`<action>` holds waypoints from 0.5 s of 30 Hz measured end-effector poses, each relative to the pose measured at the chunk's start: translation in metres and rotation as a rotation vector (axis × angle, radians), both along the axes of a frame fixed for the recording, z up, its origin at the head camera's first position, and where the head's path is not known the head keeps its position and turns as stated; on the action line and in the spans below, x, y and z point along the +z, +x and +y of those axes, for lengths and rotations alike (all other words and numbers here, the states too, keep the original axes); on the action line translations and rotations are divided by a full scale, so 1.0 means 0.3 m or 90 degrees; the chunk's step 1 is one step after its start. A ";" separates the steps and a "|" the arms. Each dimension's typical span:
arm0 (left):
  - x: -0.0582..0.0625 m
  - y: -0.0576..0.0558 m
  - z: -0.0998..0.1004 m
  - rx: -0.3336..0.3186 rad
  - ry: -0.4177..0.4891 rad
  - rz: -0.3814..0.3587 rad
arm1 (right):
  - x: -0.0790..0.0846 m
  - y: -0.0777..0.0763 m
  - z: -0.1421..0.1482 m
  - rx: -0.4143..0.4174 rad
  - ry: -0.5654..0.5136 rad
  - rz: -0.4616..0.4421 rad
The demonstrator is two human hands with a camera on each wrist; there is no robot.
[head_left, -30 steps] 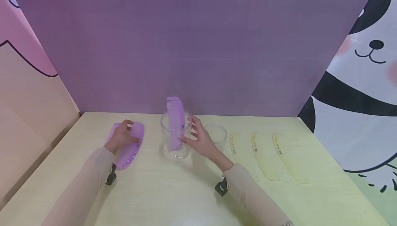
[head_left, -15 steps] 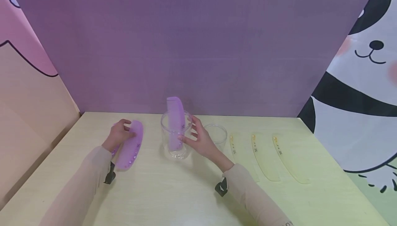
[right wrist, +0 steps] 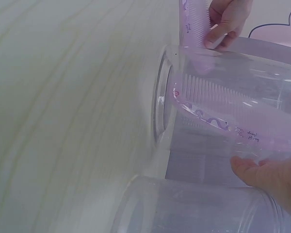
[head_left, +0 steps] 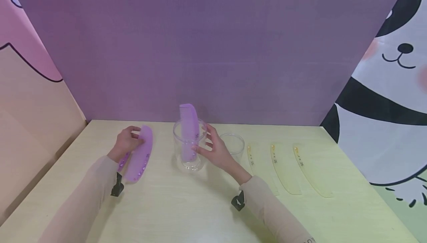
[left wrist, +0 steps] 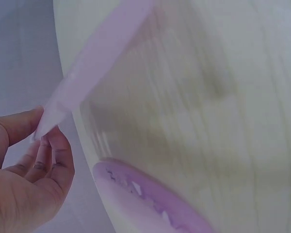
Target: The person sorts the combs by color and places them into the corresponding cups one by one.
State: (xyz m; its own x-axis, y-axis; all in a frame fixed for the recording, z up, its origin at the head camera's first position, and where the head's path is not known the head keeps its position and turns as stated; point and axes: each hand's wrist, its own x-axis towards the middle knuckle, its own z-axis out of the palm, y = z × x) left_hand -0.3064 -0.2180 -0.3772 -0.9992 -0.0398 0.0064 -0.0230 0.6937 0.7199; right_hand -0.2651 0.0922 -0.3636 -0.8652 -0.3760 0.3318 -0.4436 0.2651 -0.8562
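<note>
Compared with half a second earlier, one flat, translucent purple comb (head_left: 139, 157) had risen a little at its far end, and the left grip (head_left: 126, 141), a bare hand, had shifted slightly left; the right grip (head_left: 217, 150), also a bare hand, had stayed put.

The left grip was nearly closed, thumb on one face and fingers on the other, pinching the comb by its raised end. From there the comb slanted down towards the person over a pale wood-grain worktop (head_left: 173, 209); whether its lower end touched could not be told. Beneath the left grip lay a second purple comb (left wrist: 145, 199), mostly hidden in the head view.

To the right of the left grip, the right grip was spread to the width of a tall, round, clear cup (head_left: 176, 150), thumb and fingers curved around its side. Inside this upright cup, just left of the right grip, stood a third purple comb (head_left: 189, 130), its top above the rim.

Just beside the right grip, on its right, was another clear cup (head_left: 235, 153). Farther right of that grip, three pale yellow, see-through combs (head_left: 282, 172) lay side by side, apart from one another.
</note>
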 end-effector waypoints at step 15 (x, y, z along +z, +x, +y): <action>0.072 0.015 -0.001 -0.043 0.010 0.062 | -0.015 -0.014 0.009 0.000 -0.001 0.007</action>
State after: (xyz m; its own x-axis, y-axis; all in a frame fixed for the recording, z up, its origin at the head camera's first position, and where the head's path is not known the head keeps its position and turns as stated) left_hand -0.3018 -0.2182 -0.3555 -0.9943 0.0267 0.1030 0.0936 0.6799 0.7273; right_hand -0.2693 0.0950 -0.3680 -0.8615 -0.3746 0.3428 -0.4533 0.2634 -0.8515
